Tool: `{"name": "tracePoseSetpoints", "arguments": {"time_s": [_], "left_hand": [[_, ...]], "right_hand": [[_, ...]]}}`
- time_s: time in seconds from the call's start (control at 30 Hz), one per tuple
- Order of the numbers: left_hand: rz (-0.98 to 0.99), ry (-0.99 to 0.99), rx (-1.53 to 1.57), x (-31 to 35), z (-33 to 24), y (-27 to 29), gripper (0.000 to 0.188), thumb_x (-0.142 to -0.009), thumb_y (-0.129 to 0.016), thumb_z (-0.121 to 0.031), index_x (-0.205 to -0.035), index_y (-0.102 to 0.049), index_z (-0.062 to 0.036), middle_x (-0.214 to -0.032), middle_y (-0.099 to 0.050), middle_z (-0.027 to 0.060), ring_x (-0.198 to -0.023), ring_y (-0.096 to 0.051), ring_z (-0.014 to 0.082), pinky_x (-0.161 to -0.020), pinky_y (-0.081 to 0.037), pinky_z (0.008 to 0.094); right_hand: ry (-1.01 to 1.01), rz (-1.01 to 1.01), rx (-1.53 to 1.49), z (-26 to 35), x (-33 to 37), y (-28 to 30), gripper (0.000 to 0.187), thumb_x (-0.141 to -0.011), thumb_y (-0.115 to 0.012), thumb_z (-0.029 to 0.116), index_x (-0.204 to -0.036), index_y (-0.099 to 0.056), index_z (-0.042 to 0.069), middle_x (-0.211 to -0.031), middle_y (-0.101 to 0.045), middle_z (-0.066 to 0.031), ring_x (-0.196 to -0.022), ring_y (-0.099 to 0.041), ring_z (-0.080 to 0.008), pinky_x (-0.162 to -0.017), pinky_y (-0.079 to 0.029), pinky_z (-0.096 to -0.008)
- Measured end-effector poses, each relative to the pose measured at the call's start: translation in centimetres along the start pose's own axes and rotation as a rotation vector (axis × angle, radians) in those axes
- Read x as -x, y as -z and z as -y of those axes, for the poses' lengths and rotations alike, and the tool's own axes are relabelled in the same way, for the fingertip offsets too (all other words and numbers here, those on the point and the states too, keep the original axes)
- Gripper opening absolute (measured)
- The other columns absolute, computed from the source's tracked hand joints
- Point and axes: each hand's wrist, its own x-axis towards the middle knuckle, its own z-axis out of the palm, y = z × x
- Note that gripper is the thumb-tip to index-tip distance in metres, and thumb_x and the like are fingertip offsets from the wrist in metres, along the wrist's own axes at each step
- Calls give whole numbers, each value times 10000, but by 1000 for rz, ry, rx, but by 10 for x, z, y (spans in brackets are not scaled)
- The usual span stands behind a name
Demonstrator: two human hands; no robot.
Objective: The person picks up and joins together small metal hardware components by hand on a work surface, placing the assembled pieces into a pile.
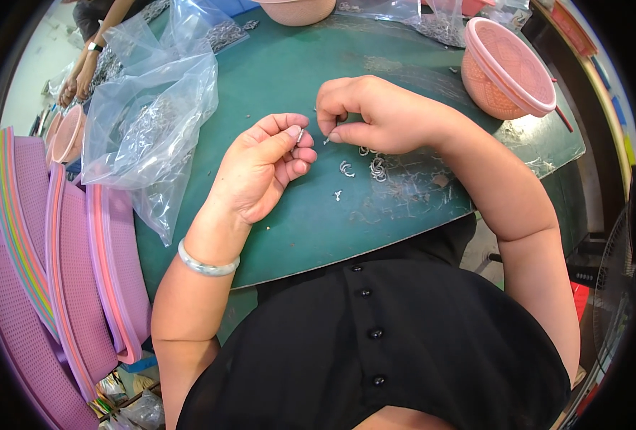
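My left hand (257, 161), a pale bangle (209, 266) on its wrist, pinches a small silver metal piece (300, 135) between thumb and forefinger; the other fingers curl loosely below. Just to its right, above the table, my right hand (375, 113) has thumb and forefinger closed on a tiny silver metal part (326, 141), too small to name. Close under the right hand lies a little heap of silver rings (378, 170). Nearer to me are a few curved silver pieces (346, 169) and a small forked silver piece (338, 195).
The green table (303, 229) bears a clear plastic bag of metal parts (149, 122) at left and a pink basket (504, 72) at right. Another pink basket (298, 10) stands at the far edge. Purple baskets (74, 287) crowd the left. A co-worker's hands (80, 82) show far left.
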Motion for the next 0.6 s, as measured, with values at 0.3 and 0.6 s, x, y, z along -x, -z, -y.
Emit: {"name": "tracePoseSetpoints", "arguments": {"time_s": [0.3,0.6], "left_hand": [[-21,-1,53,-2,-1,1,165,-853,-465,-43,-1000,-473,31,-818,-568,82,-672,-574,133,-594,-494,222],[-79,-48,75,0,-3,1,162,-848,-476,-53,-991,-481,23,-823,-578,103,-677,-593,160,-611,-514,239]], "right_hand": [[295,-110,-180,4,-3,-1,79,-710,-594,25,-790,-594,21,-850,-599,-63,-822,-542,-190,-727,-441,-311],[259,-124,-154,8,-3,2,65,-696,-593,15,-756,-586,39,-906,-619,-57,-872,-538,-199,-771,-431,-324]]}}
